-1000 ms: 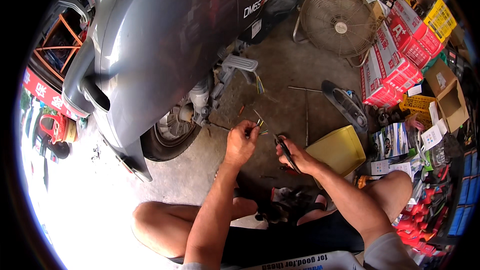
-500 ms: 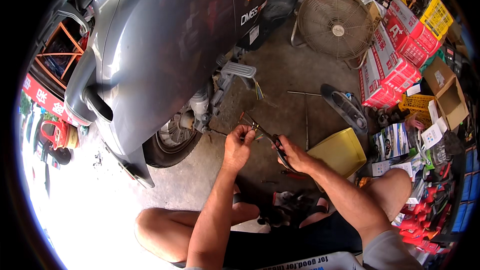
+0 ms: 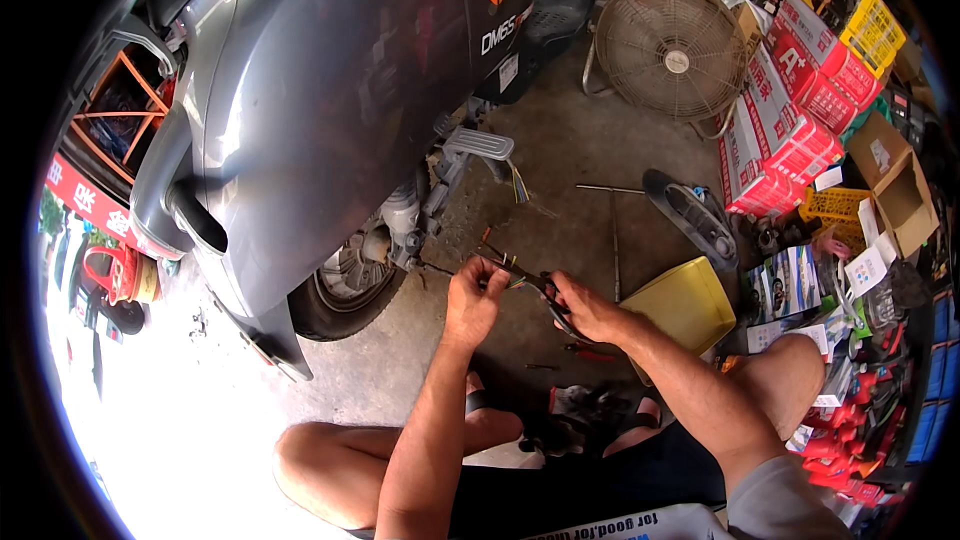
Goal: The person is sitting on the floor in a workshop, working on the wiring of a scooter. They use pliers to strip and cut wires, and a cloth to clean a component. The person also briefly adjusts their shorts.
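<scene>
My left hand (image 3: 475, 300) is closed, pinching a short bunch of thin coloured wires (image 3: 518, 281). The dark-handled pliers (image 3: 550, 290) are gripped in my right hand (image 3: 585, 310), with their jaws reaching the wires just beside my left fingertips; whether the jaws have closed is too small to tell. More coloured wires (image 3: 519, 185) dangle from under a footrest (image 3: 478, 142) on the grey scooter (image 3: 320, 60), above and beyond my hands. The scooter's wheel (image 3: 340, 300) shows to the left of my left hand.
A yellow tray (image 3: 680, 305), a long metal bar (image 3: 615, 240) and a grey molded part (image 3: 685, 215) lie right of my hands. A round fan (image 3: 670, 50) stands behind, beside stacked red boxes (image 3: 785, 140). Cartons, bottles and papers crowd the right side.
My right hand has brought the pliers leftward onto the wires at my left fingers. My left hand has shifted a little down and left.
</scene>
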Demonstrator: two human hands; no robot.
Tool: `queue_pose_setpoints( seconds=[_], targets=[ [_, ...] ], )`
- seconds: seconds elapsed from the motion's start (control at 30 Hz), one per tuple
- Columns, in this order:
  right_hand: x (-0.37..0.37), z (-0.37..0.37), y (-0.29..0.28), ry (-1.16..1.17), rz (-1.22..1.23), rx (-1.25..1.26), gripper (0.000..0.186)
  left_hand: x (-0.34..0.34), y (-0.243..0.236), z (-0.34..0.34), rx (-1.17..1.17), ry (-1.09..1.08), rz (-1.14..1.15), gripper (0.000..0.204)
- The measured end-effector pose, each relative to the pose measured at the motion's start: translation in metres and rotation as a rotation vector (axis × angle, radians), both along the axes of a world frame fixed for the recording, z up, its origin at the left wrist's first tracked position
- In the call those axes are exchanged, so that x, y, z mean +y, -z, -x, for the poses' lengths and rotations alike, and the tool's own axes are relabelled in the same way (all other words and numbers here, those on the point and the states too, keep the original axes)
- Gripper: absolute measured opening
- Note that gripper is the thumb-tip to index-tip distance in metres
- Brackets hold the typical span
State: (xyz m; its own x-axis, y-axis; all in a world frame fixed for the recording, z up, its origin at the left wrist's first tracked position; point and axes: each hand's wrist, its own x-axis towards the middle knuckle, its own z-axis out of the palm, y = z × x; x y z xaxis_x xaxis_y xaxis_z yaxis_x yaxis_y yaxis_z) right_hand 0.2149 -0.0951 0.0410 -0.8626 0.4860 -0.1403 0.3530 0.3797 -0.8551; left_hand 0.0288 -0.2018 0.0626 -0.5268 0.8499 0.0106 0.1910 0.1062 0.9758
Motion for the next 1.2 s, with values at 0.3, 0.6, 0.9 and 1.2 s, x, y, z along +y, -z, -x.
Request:
queue_pose_setpoints(
  seconds=[0.3,0.6,0.9,1.2],
  targets=[
    [0.001,0.000,-0.006,0.011,-0.039,-0.056,0.023,0.002,0.000,0.000,-0.022,0.015,0.042,0.013],
    [0.000,-0.003,-0.005,0.013,-0.158,-0.030,0.025,0.002,0.012,0.002,-0.025,-0.002,-0.014,0.013],
    [-0.007,-0.010,0.019,0.046,-0.145,-0.025,0.029,-0.002,0.015,-0.004,-0.085,0.001,-0.107,0.018],
    [-0.008,-0.008,0.003,0.038,-0.131,-0.090,0.022,0.003,0.013,-0.015,0.020,-0.102,-0.143,0.023]
  ],
)
